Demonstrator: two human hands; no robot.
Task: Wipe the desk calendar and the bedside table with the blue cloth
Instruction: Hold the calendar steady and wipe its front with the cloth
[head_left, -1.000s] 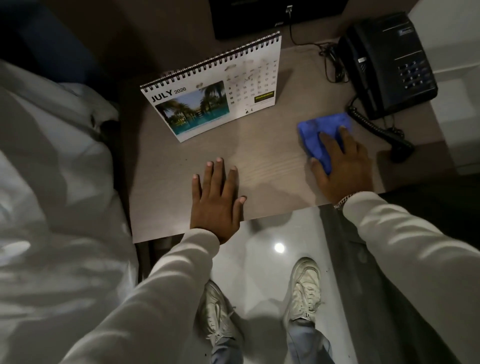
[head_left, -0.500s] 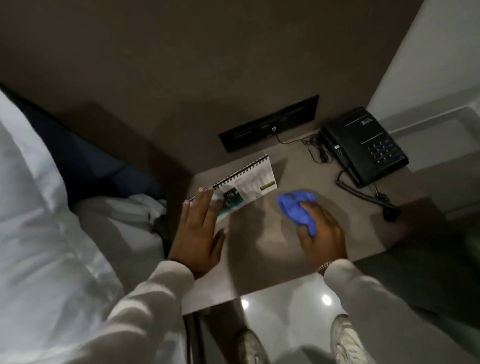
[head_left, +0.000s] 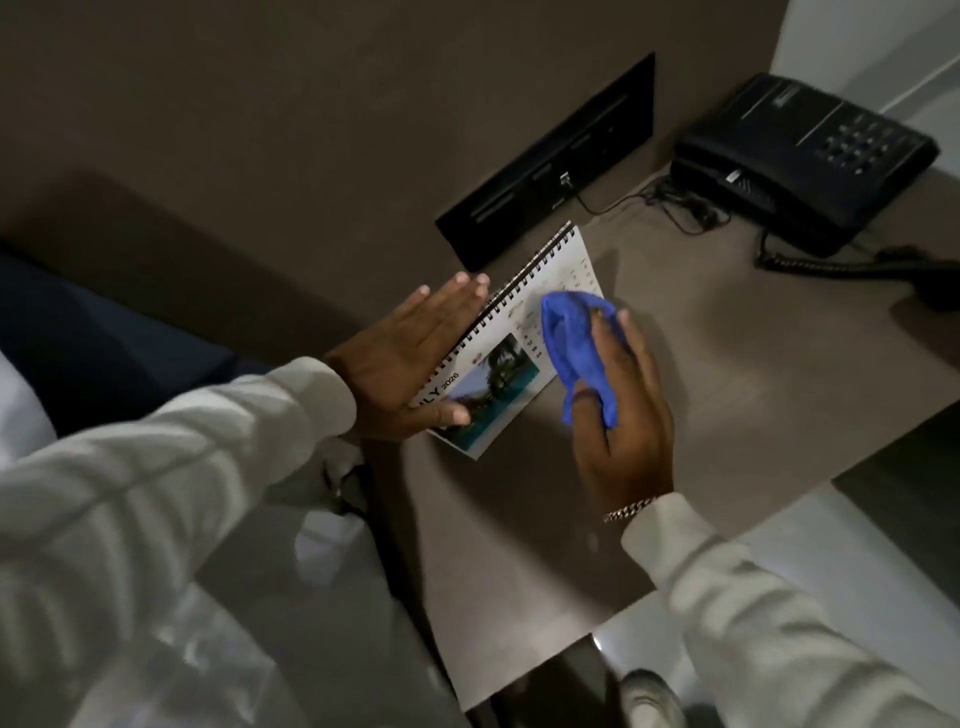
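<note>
I am bracing the light, easily tipped desk calendar (head_left: 511, 340), standing at the bedside table's (head_left: 727, 405) back-left corner, with my left hand (head_left: 410, 358) flat-open behind its spiral edge, thumb on its face, while my right hand (head_left: 621, 410), fingers curled closed around the soft, bunched blue cloth (head_left: 574, 343), is pressing it onto the page.

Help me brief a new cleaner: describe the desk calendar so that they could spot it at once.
On the brown bedside table, left of the black telephone, the desk calendar stands near the wall, between the left hand and the blue cloth. It alone is white, with black spiral binding and a palm-and-pool photo.
</note>
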